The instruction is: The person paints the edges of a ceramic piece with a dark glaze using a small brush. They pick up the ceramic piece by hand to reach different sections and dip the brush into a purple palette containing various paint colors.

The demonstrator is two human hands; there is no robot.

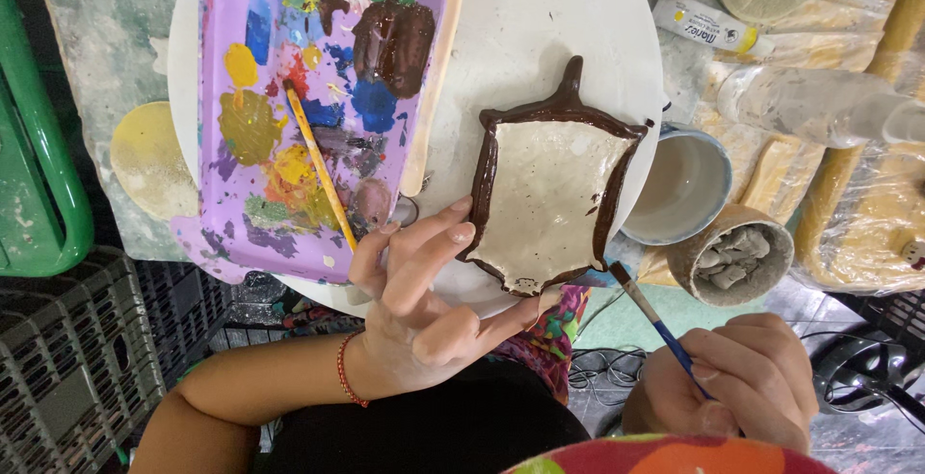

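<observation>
A flat clay piece (549, 195) with a dark brown rim is steadied on the white round board (540, 21) by the left hand (419, 301), whose fingers are spread apart against its near left edge while the thumb is pressed at its near corner. Right of the piece, a thin blue-handled brush (655, 325) is pinched in the closed right hand (747, 378), its tip held just beside the near right corner. Left of the piece, a purple palette (308, 98) is laid. The rim is probably best followed in short, lightly loaded strokes, with the pale centre kept clean
</observation>
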